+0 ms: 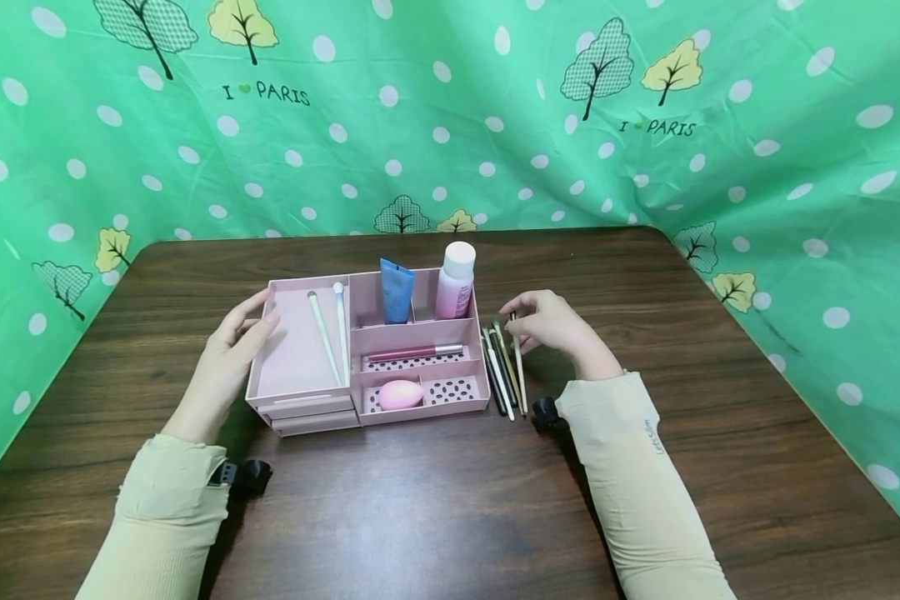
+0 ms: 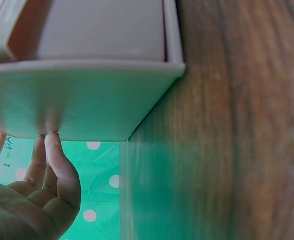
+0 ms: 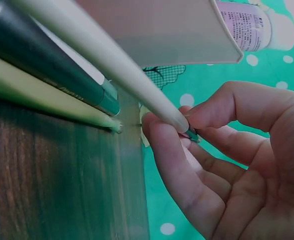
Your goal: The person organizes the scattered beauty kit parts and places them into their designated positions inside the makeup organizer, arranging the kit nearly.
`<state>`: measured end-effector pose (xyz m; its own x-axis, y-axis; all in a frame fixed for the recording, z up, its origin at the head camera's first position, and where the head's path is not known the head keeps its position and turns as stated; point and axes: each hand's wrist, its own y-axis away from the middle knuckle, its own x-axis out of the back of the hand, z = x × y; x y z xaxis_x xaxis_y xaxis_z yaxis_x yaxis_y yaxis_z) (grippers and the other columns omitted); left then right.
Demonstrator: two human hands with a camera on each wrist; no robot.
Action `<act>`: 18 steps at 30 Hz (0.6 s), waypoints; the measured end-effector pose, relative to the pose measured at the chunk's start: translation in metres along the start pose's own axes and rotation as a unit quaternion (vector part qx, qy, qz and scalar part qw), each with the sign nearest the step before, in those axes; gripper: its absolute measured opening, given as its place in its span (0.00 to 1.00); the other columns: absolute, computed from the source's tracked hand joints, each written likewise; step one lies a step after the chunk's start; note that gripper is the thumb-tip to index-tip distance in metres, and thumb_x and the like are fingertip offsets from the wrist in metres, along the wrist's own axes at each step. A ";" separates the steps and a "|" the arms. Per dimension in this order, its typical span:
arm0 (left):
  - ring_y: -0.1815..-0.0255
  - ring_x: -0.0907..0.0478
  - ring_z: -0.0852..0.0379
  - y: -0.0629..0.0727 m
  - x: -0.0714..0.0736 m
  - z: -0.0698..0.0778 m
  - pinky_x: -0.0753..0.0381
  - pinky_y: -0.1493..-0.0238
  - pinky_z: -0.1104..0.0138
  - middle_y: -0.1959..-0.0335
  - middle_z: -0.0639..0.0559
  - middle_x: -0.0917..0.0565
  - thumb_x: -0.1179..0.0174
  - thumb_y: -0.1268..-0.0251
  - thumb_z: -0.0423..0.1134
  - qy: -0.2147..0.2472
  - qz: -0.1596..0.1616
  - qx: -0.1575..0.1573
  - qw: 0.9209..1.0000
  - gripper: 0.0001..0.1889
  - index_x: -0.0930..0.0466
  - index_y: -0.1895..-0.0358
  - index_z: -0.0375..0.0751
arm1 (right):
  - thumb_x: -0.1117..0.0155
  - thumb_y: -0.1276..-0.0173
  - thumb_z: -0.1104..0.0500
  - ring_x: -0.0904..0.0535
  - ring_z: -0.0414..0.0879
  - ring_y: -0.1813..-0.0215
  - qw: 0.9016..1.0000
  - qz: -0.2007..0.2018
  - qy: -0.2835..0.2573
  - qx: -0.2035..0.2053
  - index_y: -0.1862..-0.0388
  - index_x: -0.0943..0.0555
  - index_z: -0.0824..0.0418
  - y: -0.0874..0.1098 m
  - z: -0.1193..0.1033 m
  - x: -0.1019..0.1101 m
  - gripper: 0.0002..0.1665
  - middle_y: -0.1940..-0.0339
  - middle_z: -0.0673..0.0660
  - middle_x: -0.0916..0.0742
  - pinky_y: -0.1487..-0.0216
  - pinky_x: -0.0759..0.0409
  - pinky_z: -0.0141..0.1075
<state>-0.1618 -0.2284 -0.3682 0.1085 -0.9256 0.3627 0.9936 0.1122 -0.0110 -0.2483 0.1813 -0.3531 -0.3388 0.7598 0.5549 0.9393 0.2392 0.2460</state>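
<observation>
A pink desk organizer [image 1: 288, 350] stands on the table, with my left hand [image 1: 228, 350] touching its left side near the top edge. In the left wrist view, fingertips [image 2: 52, 134] meet the organizer's side wall. Right of the organizer, my right hand [image 1: 543, 321] pinches the end of a slim makeup brush [image 3: 132, 82] between thumb and fingers. That brush slants over several other brushes [image 1: 501, 371] lying side by side on the table. Two pale makeup brushes [image 1: 341, 333] lie in the organizer's left tray.
Other organizer compartments hold a blue tube [image 1: 397, 292], a pink bottle with a white cap [image 1: 456, 283], a lip gloss tube [image 1: 412, 353] and a pink makeup sponge [image 1: 401, 395]. Drawers [image 1: 311, 408] sit below the left tray. A green patterned cloth [image 1: 450, 117] hangs behind the wooden table [image 1: 435, 517].
</observation>
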 end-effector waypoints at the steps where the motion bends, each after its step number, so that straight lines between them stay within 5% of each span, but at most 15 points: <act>1: 0.46 0.32 0.68 0.000 0.000 0.000 0.36 0.39 0.62 0.48 0.62 0.28 0.48 0.27 0.60 0.000 0.000 0.000 1.000 0.31 0.39 0.24 0.64 | 0.42 0.33 0.67 0.20 0.46 0.70 1.000 0.000 -0.006 0.001 0.42 0.23 0.72 0.000 0.000 0.000 0.21 0.61 0.62 0.25 0.63 0.14 0.41; 12: 0.47 0.31 0.69 0.001 0.000 0.000 0.36 0.42 0.65 0.51 0.63 0.27 0.48 0.27 0.59 0.003 -0.003 0.001 1.000 0.31 0.40 0.24 0.64 | 0.44 0.33 0.70 0.19 0.41 0.74 0.999 0.014 -0.027 0.034 0.42 0.23 0.76 0.001 -0.006 -0.002 0.21 0.47 0.68 0.23 0.63 0.14 0.41; 18: 0.48 0.31 0.69 0.000 0.000 0.000 0.36 0.42 0.65 0.51 0.63 0.27 0.48 0.27 0.59 0.005 -0.001 0.000 1.000 0.30 0.39 0.24 0.64 | 0.43 0.34 0.70 0.18 0.41 0.74 0.998 0.012 -0.033 0.054 0.43 0.23 0.78 0.003 -0.009 -0.004 0.21 0.57 0.67 0.20 0.66 0.14 0.37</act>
<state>-0.1615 -0.2282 -0.3683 0.1071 -0.9291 0.3541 0.9938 0.1106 -0.0104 -0.2450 0.1735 -0.3475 -0.3144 0.8036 0.5054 0.9489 0.2811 0.1435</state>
